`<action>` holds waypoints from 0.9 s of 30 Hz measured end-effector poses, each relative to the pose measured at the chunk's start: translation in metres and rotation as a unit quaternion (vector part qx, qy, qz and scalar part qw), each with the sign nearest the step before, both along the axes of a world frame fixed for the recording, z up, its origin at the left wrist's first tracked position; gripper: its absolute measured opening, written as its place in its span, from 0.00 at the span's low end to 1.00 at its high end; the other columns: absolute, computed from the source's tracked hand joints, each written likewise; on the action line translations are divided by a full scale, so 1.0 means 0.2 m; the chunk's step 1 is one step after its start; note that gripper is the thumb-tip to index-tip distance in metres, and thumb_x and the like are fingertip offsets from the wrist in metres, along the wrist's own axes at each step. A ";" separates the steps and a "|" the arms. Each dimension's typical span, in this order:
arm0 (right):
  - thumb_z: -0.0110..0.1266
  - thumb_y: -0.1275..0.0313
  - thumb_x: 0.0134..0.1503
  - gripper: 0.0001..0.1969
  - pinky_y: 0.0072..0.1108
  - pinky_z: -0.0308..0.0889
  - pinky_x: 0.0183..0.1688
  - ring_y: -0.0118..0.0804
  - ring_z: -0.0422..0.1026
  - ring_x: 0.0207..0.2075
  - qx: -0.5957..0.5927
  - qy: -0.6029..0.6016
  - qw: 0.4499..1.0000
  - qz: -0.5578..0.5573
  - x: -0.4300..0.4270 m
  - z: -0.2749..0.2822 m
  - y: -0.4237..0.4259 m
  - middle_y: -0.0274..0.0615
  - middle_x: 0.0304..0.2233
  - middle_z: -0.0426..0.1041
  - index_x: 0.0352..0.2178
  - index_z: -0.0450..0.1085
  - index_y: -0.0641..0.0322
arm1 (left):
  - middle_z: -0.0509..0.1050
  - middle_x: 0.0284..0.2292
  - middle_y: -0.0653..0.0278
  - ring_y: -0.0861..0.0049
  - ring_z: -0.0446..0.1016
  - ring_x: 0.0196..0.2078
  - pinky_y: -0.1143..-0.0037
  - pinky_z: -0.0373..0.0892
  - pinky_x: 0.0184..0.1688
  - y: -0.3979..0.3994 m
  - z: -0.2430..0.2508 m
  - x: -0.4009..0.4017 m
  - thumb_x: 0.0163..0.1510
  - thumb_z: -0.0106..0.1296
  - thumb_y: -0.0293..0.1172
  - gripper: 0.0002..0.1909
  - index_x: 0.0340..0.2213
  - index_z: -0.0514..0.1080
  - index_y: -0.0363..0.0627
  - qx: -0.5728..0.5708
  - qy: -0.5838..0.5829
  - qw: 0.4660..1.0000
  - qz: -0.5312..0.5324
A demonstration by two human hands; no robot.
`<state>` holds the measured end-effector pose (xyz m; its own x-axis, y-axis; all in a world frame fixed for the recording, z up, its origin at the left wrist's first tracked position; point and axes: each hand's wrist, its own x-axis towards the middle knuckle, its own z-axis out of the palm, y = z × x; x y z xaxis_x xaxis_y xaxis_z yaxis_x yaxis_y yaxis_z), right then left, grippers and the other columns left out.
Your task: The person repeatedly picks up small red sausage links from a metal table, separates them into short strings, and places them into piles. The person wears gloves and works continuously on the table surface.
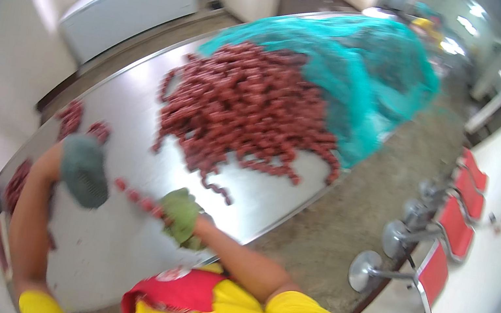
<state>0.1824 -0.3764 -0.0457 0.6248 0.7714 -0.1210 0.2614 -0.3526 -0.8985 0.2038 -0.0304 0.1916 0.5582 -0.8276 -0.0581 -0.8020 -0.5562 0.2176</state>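
Observation:
My right hand [180, 217], in a light green glove, grips the end of a short string of red sausage links [139, 200] that stretches to the left above the metal table [100, 251]. My left hand [85, 171], in a dark grey-green glove, is bent over the table's left part; its fingers are blurred and hidden, so its hold cannot be told. Beyond my hands lies a big heap of linked sausages [249, 106]. Small bundles of sausages [70, 119] lie by my left hand, and another bundle [17, 184] is near the left edge.
Teal netting [368, 77] covers the table's far end and borders the heap. A white chest freezer [131, 7] stands along the left wall. Several red stools [454, 228] with round metal bases are at the right. At the far end, a blurred yellow shape [426, 29] shows.

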 end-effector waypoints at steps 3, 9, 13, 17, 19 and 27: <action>0.59 0.72 0.62 0.08 0.23 0.76 0.32 0.29 0.80 0.32 0.105 0.253 0.961 -0.048 -0.07 0.02 -0.09 0.32 0.36 0.82 0.42 0.79 0.57 | 0.82 0.37 0.58 0.52 0.79 0.42 0.58 0.73 0.47 0.00 -0.06 -0.06 0.49 0.66 0.35 0.11 0.36 0.83 0.49 -0.079 -0.026 0.988 0.127; 0.57 0.66 0.69 0.11 0.21 0.74 0.36 0.26 0.78 0.37 0.409 0.655 0.634 -0.048 -0.22 -0.04 0.02 0.29 0.42 0.80 0.50 0.76 0.56 | 0.81 0.40 0.55 0.50 0.78 0.44 0.59 0.73 0.48 0.24 -0.12 -0.10 0.51 0.66 0.31 0.11 0.38 0.82 0.44 -0.065 -0.028 0.979 0.191; 0.57 0.62 0.69 0.16 0.20 0.74 0.42 0.24 0.78 0.43 0.358 0.577 0.717 -0.155 -0.12 -0.17 0.01 0.30 0.46 0.78 0.54 0.74 0.55 | 0.82 0.42 0.56 0.51 0.79 0.47 0.60 0.73 0.52 0.33 -0.18 -0.17 0.54 0.65 0.31 0.12 0.40 0.82 0.43 -0.113 0.025 0.940 0.321; 0.53 0.59 0.71 0.16 0.20 0.71 0.45 0.24 0.77 0.42 0.274 0.333 0.859 -0.276 -0.09 -0.18 -0.02 0.29 0.43 0.79 0.54 0.75 0.53 | 0.82 0.44 0.56 0.52 0.79 0.48 0.61 0.73 0.54 0.32 -0.24 -0.21 0.56 0.65 0.31 0.13 0.43 0.82 0.43 -0.119 0.033 0.936 0.330; 0.53 0.59 0.70 0.14 0.25 0.71 0.43 0.26 0.76 0.38 0.313 0.366 0.834 -0.270 -0.12 -0.13 -0.02 0.30 0.40 0.78 0.48 0.75 0.54 | 0.82 0.45 0.57 0.53 0.78 0.49 0.61 0.73 0.55 0.30 -0.26 -0.21 0.56 0.64 0.31 0.13 0.44 0.81 0.43 -0.125 0.026 0.936 0.329; 0.60 0.64 0.65 0.11 0.31 0.72 0.34 0.33 0.78 0.35 0.241 0.216 0.937 -0.130 -0.28 0.01 -0.16 0.38 0.40 0.77 0.44 0.74 0.57 | 0.81 0.48 0.57 0.57 0.78 0.52 0.62 0.72 0.58 0.25 -0.23 -0.21 0.59 0.63 0.31 0.16 0.48 0.80 0.43 -0.135 -0.009 0.943 0.304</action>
<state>0.1267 -0.4087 -0.0445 0.7726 0.6295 -0.0831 -0.2030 0.1209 -0.9717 0.1622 0.0187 0.1459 0.9333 -0.3377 0.1220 -0.3574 -0.8408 0.4065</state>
